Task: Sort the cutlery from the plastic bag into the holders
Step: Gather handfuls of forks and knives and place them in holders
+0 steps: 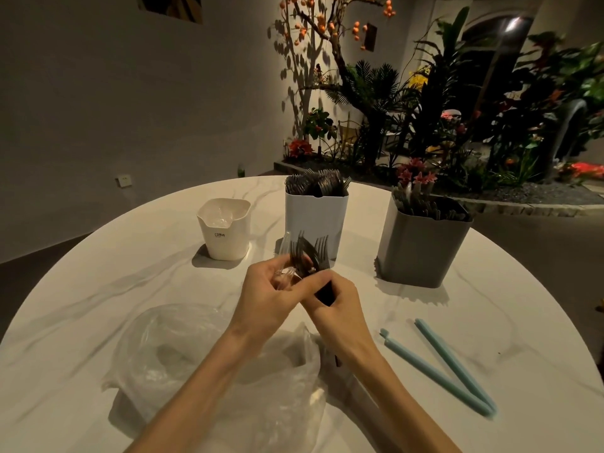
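Round table (98, 289): smooth white marble-look top with grey veining and a soft sheen. Plastic bag (183, 361) near its front edge: thin, clear, crinkled film. Three holders: cream (225, 237), white (315, 220) and grey (421, 253), all smooth matt plastic. Held forks (309, 253): dark, glossy, translucent plastic. Teal clip (441, 364): matt plastic.

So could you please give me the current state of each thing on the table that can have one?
Left hand: grips clear cutlery.
Right hand: grips dark forks.
Plastic bag: open, crumpled, lying flat.
Cream holder: upright, something clear inside.
White holder: upright, packed with dark forks.
Grey holder: upright, holding cutlery.
Blue bag clip: open, lying on the table.
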Motion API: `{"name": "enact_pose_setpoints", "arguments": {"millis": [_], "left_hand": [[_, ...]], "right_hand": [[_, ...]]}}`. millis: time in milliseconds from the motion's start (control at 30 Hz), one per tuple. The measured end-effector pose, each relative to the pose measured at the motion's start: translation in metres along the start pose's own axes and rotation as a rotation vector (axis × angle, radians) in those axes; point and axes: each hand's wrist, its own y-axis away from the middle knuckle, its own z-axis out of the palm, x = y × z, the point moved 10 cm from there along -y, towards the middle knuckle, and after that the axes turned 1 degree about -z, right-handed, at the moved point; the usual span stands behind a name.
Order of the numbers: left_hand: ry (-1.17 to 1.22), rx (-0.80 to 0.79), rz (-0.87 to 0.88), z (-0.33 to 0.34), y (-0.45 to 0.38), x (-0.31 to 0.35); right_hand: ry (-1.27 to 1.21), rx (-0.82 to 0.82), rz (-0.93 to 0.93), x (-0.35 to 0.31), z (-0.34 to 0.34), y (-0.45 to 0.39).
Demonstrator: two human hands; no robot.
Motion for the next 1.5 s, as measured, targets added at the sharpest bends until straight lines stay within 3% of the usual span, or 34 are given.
{"name": "enact_pose_setpoints", "arguments": {"millis": [433,800,967,1167,1333,1500], "left_hand": [[0.170,0.169,-0.137,-0.027,-0.007,-0.024],[0.207,-0.007,-0.188,-0.024,-0.012,-0.031],[0.252,-0.109,-0.216,-0.018,-0.012,-0.035],[0.301,-0.341,-0.343,-0.001,-0.002,-0.037],[0.242,-0.339,-0.337,0.000,-0.001,-0.038],[0.309,-0.216,-0.265,-0.010,-0.011,-0.036]], "right_hand": [[0.120,-0.301,-0.051,-0.008,0.028,0.010],[0.201,-0.491,-0.046,-0.008,0.031,0.010],[0.223,-0.482,-0.009,-0.006,0.029,0.012],[0.195,-0.513,0.025,-0.005,0.027,0.012],[0.173,-0.432,0.020,-0.002,0.017,0.007],[0.206,-0.146,-0.239,-0.028,-0.013,-0.004]]}}
